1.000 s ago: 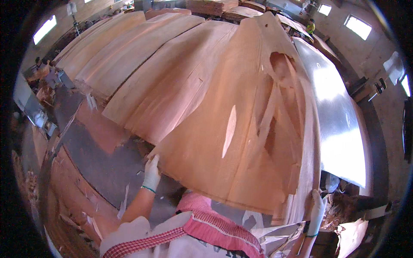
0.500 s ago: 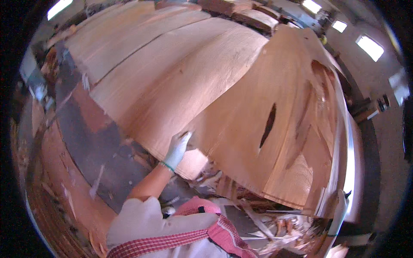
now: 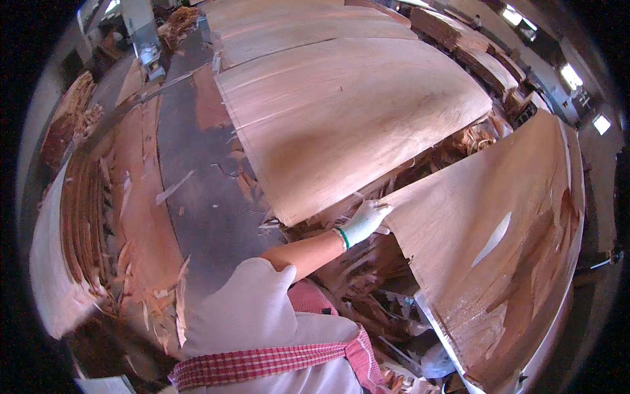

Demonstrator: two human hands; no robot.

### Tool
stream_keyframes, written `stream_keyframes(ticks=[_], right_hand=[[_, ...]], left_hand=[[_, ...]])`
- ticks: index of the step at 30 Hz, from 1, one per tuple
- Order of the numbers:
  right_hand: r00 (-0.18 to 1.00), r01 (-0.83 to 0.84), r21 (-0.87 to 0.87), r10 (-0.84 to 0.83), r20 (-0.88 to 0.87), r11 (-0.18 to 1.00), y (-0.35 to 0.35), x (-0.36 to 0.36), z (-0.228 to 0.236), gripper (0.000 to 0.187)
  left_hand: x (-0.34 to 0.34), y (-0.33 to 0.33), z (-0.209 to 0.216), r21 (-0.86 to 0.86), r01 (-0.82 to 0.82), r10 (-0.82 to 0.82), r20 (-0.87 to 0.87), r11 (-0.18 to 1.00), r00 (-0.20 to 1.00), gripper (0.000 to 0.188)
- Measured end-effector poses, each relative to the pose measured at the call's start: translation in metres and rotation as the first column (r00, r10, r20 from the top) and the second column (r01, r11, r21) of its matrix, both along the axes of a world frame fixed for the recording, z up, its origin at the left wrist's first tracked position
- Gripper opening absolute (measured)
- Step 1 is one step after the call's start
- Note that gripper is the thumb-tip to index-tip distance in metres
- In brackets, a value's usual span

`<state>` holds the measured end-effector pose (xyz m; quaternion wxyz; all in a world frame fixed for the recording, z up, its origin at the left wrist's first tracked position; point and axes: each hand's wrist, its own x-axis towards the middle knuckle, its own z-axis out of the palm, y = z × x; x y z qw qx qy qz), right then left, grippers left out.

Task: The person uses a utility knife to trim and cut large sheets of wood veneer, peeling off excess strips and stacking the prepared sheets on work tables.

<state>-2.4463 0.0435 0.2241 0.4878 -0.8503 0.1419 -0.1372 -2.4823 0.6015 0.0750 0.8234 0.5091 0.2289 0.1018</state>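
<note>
Gripping the veneer sheet point(image 3: 485, 262), left hand point(image 3: 364, 220) holds its near-left corner.

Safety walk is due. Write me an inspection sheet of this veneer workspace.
Surface: grey concrete floor, littered with splinters.
Job's things: torn veneer sheet, with a slit and ragged holes, held at its near corner; flat veneer stack beside it.
Clutter: broken veneer scraps piled under the sheet; edge-stacked veneer pile at left.
Hands: left hand, in a white glove, grips the sheet's corner; right hand not in view.
Cables: nothing seen.
Surroundings: more veneer stacks behind; bright windows at upper right.
</note>
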Motion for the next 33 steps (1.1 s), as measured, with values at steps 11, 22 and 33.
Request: stream_keyframes(ticks=[11,22,33], right_hand=[[0.988,-0.145,0.098,0.140,0.057,0.985,-0.260,0.074,-0.059,0.018],[1.000,-0.002,-0.456,0.006,0.007,0.890,-0.329,0.098,-0.182,0.025],[0.999,-0.033,-0.415,0.031,-0.012,0.909,-0.391,0.118,-0.212,0.026]], left_hand=[[0.014,-0.218,-0.005,-0.099,-0.138,0.136,-0.027,0.985,0.990,0.033],[0.024,-0.301,-0.071,0.012,-0.207,0.204,-0.236,0.978,0.950,0.028],[0.051,-0.314,-0.120,0.266,-0.214,0.276,-0.225,0.940,0.934,0.027]])
